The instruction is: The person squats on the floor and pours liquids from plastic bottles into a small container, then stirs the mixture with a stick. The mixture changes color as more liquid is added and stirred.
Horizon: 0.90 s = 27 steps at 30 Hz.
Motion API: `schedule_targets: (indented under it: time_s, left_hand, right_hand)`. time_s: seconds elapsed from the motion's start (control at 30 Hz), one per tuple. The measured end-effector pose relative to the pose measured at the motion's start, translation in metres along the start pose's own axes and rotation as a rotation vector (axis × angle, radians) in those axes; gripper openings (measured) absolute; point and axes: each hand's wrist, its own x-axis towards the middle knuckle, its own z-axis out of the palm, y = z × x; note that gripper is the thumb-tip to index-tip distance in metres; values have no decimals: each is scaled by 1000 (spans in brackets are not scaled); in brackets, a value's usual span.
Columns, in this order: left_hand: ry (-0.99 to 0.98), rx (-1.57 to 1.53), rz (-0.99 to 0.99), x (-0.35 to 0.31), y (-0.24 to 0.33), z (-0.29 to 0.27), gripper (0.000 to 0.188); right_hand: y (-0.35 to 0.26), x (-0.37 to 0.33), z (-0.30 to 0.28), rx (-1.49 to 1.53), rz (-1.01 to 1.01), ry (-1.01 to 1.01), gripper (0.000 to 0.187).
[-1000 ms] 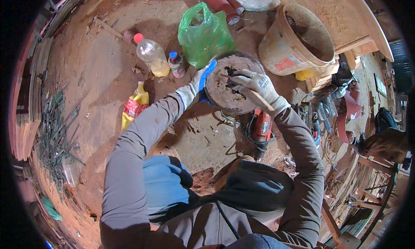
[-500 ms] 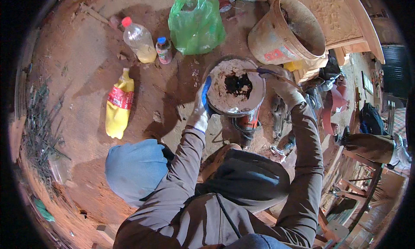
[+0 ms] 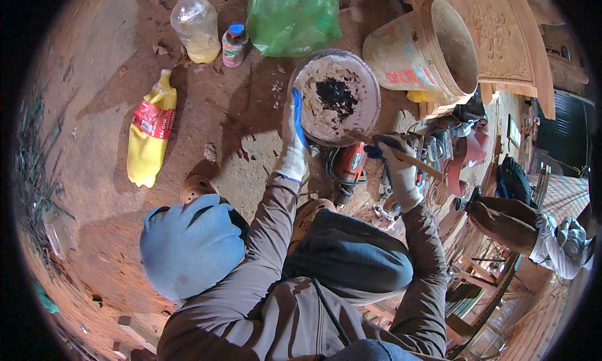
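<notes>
A round bowl (image 3: 372,104) holds pale, crumbly paste (image 3: 313,113) with a black patch (image 3: 337,96) in its middle. My left hand (image 3: 293,143), in a white and blue work glove, grips the bowl's left side. In my gloved right hand (image 3: 399,169) is a thin wooden stick (image 3: 421,164), its far end at the bowl's lower right rim. Just below the bowl lies a red and black power tool (image 3: 349,163), partly covered by it.
On the left lies a bottle of yellow stuff (image 3: 149,138). Beyond it stand a red-capped bottle (image 3: 195,28) and a small blue-capped bottle (image 3: 234,46). A green plastic bag (image 3: 291,22), a dirty bucket (image 3: 401,50) and carved wood (image 3: 495,35) are farther off. Another person's leg (image 3: 505,220) shows right.
My right hand has come down and toward me, bringing the stick from the bowl's upper right to its lower right. The black patch looks more spread and mixed with the paste.
</notes>
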Motion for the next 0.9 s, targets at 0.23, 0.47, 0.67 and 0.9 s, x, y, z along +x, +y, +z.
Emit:
schedule_targets:
  time_s: [0.23, 0.47, 0.67, 0.9]
  left_hand:
    - [-143, -49, 86, 27, -36, -42, 86]
    - [-112, 69, 89, -8, -8, -8, 73]
    - [145, 117, 270, 32, -24, -48, 70]
    - [-169, -94, 1, -16, 6, 2, 85]
  right_hand:
    - [-45, 8, 69, -408, -400, -149, 20]
    - [-40, 64, 58, -804, -726, -43, 27]
    - [-33, 11, 39, -701, -501, -67, 21]
    - [-51, 33, 32, -682, -417, 122, 19]
